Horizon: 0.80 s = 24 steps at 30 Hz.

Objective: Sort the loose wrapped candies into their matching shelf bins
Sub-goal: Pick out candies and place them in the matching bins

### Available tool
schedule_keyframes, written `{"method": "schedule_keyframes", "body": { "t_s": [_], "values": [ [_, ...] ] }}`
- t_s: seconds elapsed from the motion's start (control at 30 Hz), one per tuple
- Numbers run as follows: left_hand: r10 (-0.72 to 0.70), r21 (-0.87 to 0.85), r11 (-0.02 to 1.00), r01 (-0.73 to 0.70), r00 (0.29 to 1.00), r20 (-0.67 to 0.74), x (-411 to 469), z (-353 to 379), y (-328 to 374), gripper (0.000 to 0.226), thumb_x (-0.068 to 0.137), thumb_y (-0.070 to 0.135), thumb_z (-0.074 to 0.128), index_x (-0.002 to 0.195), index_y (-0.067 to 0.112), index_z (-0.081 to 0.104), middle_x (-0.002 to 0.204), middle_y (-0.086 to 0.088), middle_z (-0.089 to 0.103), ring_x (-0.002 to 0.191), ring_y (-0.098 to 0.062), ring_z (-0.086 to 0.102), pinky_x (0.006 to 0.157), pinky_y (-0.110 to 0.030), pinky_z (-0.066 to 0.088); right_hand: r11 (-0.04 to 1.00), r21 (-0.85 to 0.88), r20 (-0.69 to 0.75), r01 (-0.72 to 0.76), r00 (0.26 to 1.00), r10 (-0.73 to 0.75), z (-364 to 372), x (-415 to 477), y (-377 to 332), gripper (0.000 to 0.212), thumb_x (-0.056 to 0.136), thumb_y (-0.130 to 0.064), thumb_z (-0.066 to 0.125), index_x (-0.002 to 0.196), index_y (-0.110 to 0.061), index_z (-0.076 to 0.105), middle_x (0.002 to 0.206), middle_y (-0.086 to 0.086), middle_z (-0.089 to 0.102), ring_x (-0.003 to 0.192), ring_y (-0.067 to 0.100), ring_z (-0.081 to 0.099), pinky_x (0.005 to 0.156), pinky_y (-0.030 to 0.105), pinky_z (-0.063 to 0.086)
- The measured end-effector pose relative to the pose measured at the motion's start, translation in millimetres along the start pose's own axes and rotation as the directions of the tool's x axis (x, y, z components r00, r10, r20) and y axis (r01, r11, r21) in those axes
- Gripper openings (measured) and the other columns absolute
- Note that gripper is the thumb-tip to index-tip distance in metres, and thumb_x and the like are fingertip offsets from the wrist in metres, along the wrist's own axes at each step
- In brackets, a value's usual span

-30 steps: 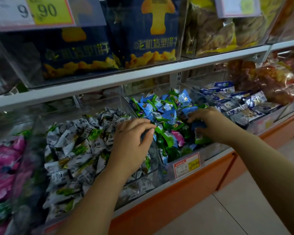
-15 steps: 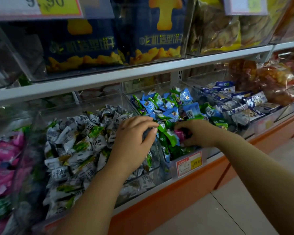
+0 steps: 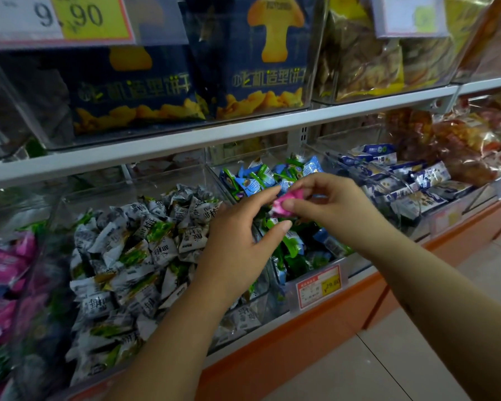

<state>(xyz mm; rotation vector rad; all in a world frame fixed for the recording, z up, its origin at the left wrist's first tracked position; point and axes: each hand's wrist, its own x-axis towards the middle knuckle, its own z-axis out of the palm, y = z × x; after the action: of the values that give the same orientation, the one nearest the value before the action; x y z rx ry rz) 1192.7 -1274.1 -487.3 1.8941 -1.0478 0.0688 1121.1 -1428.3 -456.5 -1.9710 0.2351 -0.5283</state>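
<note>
At the centre of the frame, the right hand (image 3: 336, 204) pinches a small pink wrapped candy (image 3: 288, 201) between thumb and fingertips, its grip clenched on the wrapper, above the clear bin of blue and green wrapped candies (image 3: 268, 176). The left hand (image 3: 237, 241) is just left of it, grip released, fingers spread, index tip close to the candy. Lower left lie grey, white and green wrapped candies (image 3: 133, 256); pink packets (image 3: 0, 264) fill the far left edge.
</note>
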Motion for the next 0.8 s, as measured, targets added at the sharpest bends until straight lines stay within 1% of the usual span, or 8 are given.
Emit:
{"method": "schedule_keyframes", "body": {
  "t_s": [0.1,0.2,0.3,0.4,0.47,0.5,0.57,0.8],
  "values": [
    [-0.017,-0.070,0.997,0.013,0.998,-0.053,0.8,2.0,0.4,0.034,0.089,0.035,0.061,0.122,0.037,0.057,0.113,0.022,0.061,0.104,0.005,0.055,0.088,-0.018,0.044,0.997,0.079,0.071,-0.023,0.997,0.018,11.6,-1.4,1.1,0.017,0.080,-0.015,0.071,0.095,-0.009,0.067,0.093,0.016,0.071,0.080,0.022,0.069,0.075,0.032,0.057],
    [-0.033,-0.091,0.996,0.025,0.996,-0.081,1.0,-1.8,-1.3,0.023,0.089,0.030,0.062,0.112,0.033,0.063,0.098,0.018,0.065,0.084,0.006,0.059,0.070,-0.009,0.045,0.990,0.127,0.128,-0.062,0.991,0.046,5.9,0.8,4.4,0.020,0.085,-0.014,0.065,0.104,-0.010,0.065,0.092,0.010,0.072,0.077,0.008,0.068,0.072,0.022,0.056],
    [-0.039,-0.085,0.996,0.029,0.992,-0.123,-0.2,-7.6,-1.1,0.020,0.090,0.027,0.060,0.108,0.035,0.061,0.085,0.021,0.061,0.068,0.001,0.057,0.055,-0.010,0.042,0.973,-0.229,-0.038,-0.021,0.999,0.012,-13.5,15.7,23.7,0.028,0.090,-0.028,0.061,0.117,-0.020,0.062,0.090,-0.006,0.068,0.081,-0.004,0.064,0.079,0.019,0.051],
    [-0.063,-0.099,0.994,0.047,0.986,-0.157,-0.3,-14.6,-1.4,0.020,0.090,0.027,0.058,0.106,0.039,0.056,0.081,0.022,0.059,0.054,0.003,0.053,0.046,-0.010,0.039,0.639,-0.767,-0.018,-0.057,0.998,0.068,-33.3,28.3,49.0,0.046,0.094,-0.036,0.053,0.137,-0.023,0.046,0.130,0.007,0.057,0.122,0.021,0.051,0.103,0.043,0.040],
    [-0.080,-0.114,0.992,0.062,0.983,-0.167,-0.3,-19.0,-3.0,0.020,0.090,0.028,0.058,0.106,0.041,0.056,0.078,0.020,0.060,0.051,-0.005,0.052,0.042,-0.016,0.038,0.461,-0.885,0.045,-0.055,0.978,0.204,-39.3,26.9,58.3,0.052,0.093,-0.042,0.051,0.142,-0.026,0.039,0.142,0.003,0.046,0.131,0.027,0.040,0.110,0.049,0.028],
    [-0.088,-0.121,0.990,0.067,0.982,-0.170,-0.6,-20.3,-3.8,0.020,0.090,0.029,0.058,0.105,0.042,0.056,0.078,0.019,0.060,0.051,-0.011,0.051,0.043,-0.020,0.039,0.440,-0.897,0.066,-0.051,0.967,0.246,-40.8,24.6,59.8,0.053,0.093,-0.044,0.051,0.142,-0.028,0.038,0.143,0.001,0.046,0.131,0.025,0.040,0.110,0.047,0.026],
    [-0.097,-0.127,0.989,0.075,0.980,-0.172,-0.8,-21.2,-4.6,0.019,0.090,0.030,0.058,0.105,0.042,0.057,0.078,0.017,0.061,0.052,-0.019,0.050,0.044,-0.026,0.039,0.463,-0.886,0.108,-0.024,0.960,0.257,-40.9,16.7,56.1,0.051,0.093,-0.044,0.052,0.140,-0.029,0.041,0.138,-0.001,0.050,0.127,0.022,0.044,0.110,0.043,0.025],
    [-0.091,-0.106,0.991,0.076,0.986,-0.142,-0.4,-16.6,-5.3,0.020,0.090,0.026,0.059,0.104,0.040,0.056,0.084,0.024,0.058,0.060,0.000,0.055,0.049,-0.016,0.043,0.565,-0.818,0.357,0.109,0.867,0.349,-27.8,-3.4,37.4,0.043,0.094,-0.046,0.048,0.134,-0.030,0.049,0.103,-0.012,0.062,0.110,0.011,0.056,0.112,0.038,0.025]
  ]
}}
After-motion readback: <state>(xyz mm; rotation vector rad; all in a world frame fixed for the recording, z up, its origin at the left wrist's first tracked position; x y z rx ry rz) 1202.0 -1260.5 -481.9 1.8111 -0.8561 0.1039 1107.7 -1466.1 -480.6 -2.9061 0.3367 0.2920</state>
